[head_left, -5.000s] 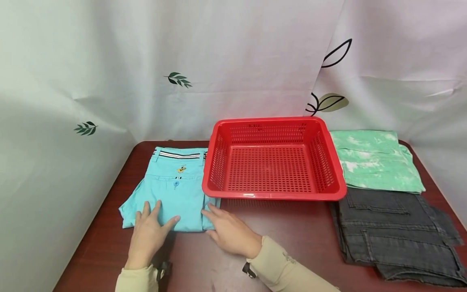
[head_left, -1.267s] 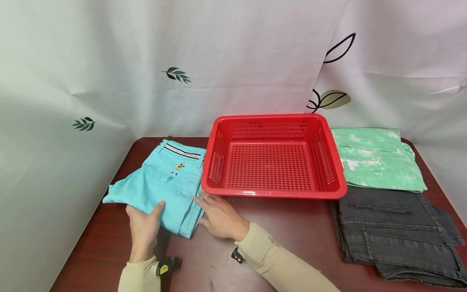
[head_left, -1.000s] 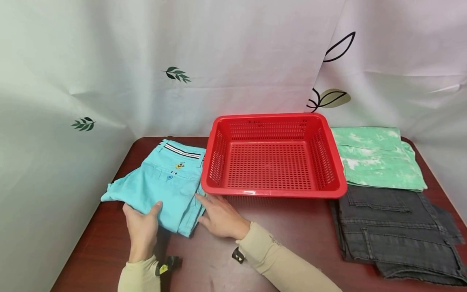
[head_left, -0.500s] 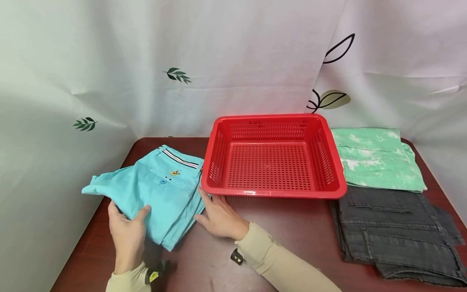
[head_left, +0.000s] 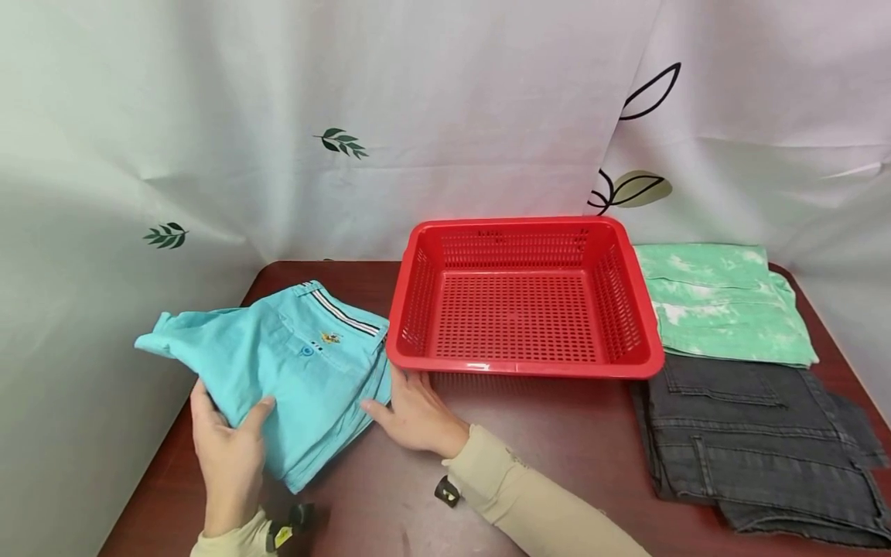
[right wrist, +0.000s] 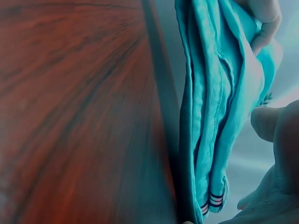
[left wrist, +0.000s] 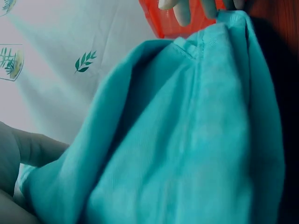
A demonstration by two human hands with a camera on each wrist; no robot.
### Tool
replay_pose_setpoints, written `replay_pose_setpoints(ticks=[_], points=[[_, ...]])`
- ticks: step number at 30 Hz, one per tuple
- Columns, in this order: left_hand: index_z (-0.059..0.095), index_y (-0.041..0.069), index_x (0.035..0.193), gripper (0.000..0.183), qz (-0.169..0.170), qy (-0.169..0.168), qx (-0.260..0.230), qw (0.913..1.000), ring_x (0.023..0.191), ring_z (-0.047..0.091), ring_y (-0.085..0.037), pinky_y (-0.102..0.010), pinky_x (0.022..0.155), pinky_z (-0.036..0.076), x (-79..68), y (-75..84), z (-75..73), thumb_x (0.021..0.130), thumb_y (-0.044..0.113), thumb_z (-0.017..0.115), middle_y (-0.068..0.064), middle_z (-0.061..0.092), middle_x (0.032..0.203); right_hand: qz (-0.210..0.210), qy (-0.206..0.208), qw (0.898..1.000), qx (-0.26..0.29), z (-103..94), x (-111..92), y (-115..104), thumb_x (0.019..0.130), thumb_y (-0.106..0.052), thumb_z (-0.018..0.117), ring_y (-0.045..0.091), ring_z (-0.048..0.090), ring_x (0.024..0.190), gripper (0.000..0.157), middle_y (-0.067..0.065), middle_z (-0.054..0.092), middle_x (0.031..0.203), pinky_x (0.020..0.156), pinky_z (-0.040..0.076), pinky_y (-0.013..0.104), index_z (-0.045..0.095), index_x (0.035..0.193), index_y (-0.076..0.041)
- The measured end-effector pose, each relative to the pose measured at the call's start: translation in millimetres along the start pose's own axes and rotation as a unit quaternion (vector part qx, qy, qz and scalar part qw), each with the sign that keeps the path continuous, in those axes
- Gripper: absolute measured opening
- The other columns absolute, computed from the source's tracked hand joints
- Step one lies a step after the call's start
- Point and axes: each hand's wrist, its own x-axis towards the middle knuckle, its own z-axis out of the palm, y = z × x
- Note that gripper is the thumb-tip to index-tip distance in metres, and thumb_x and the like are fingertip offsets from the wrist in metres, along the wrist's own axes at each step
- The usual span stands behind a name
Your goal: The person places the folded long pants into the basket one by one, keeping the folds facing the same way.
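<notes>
Folded light-blue trousers [head_left: 299, 371] with a striped waistband stand at the left of the table, askew, their left end raised. My left hand [head_left: 228, 456] grips their near left edge, thumb on top and the other fingers hidden beneath. In the left wrist view the layers of the trousers [left wrist: 187, 130] hang in loose folds. My right hand [head_left: 421, 414] is at their right edge, thumb spread and fingertips hidden by the cloth and the basket's rim. The right wrist view shows the stacked layers of the trousers [right wrist: 205, 93] beside my right thumb [right wrist: 266, 123].
A red plastic basket [head_left: 522, 370] with nothing in it stands at the back middle, its left side close against the trousers. To its right lie folded green tie-dye pants [head_left: 724, 302] and, nearer, dark grey jeans [head_left: 759, 441]. A white printed curtain [head_left: 452, 116] closes off the back.
My left hand, earlier flat on the trousers, now grips them and has pulled them left and up, turning them askew. My right hand stays near the basket, its thumb now spread. The basket has not moved.
</notes>
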Motion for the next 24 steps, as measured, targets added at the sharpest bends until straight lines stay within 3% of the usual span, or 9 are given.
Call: replay_pose_setpoints(ticks=[8, 13, 19, 24], points=[[0.036, 0.025, 0.139, 0.073, 0.041, 0.003, -0.007, 0.9991, 0.118, 0.039, -0.016, -0.028, 0.097, 0.03, 0.0, 3.5, -8.5, 0.079, -0.006, 0.063, -0.003, 0.042, 0.133, 0.027, -0.001, 1.0, 0.011, 1.8, 3.3, -1.7, 0.087, -0.043, 0.059, 0.02, -0.005, 0.14, 0.097, 0.001, -0.011, 0.154, 0.11, 0.022, 0.04, -0.011, 0.148, -0.015], [0.04, 0.021, 0.138, 0.074, 0.07, -0.008, -0.043, 0.9966, 0.115, 0.043, -0.019, -0.018, 0.087, 0.035, 0.7, 6.9, -15.5, 0.076, -0.01, 0.065, -0.006, 0.045, 0.13, 0.03, -0.005, 0.999, 0.021, 1.9, 5.1, -1.7, 0.087, -0.043, 0.058, 0.017, -0.006, 0.139, 0.097, 0.001, -0.011, 0.154, 0.11, 0.019, 0.042, -0.012, 0.148, -0.014], [0.041, 0.017, 0.137, 0.073, 0.086, -0.024, -0.082, 0.9926, 0.115, 0.042, -0.023, -0.017, 0.086, 0.037, 0.9, 17.3, -20.2, 0.075, -0.012, 0.065, -0.01, 0.044, 0.131, 0.033, -0.012, 0.999, 0.026, 2.7, 5.9, -1.5, 0.089, -0.045, 0.056, 0.016, -0.006, 0.14, 0.093, 0.001, -0.009, 0.154, 0.111, 0.017, 0.041, -0.007, 0.149, -0.012], [0.042, 0.014, 0.137, 0.072, 0.095, -0.035, -0.115, 0.9882, 0.116, 0.043, -0.026, -0.018, 0.085, 0.039, -1.3, 28.6, -22.3, 0.075, -0.014, 0.065, -0.014, 0.044, 0.13, 0.029, -0.023, 0.999, 0.031, 2.9, 5.6, -3.6, 0.093, -0.049, 0.044, 0.018, -0.001, 0.141, 0.081, 0.004, 0.0, 0.155, 0.111, 0.015, 0.044, 0.004, 0.149, -0.008]])
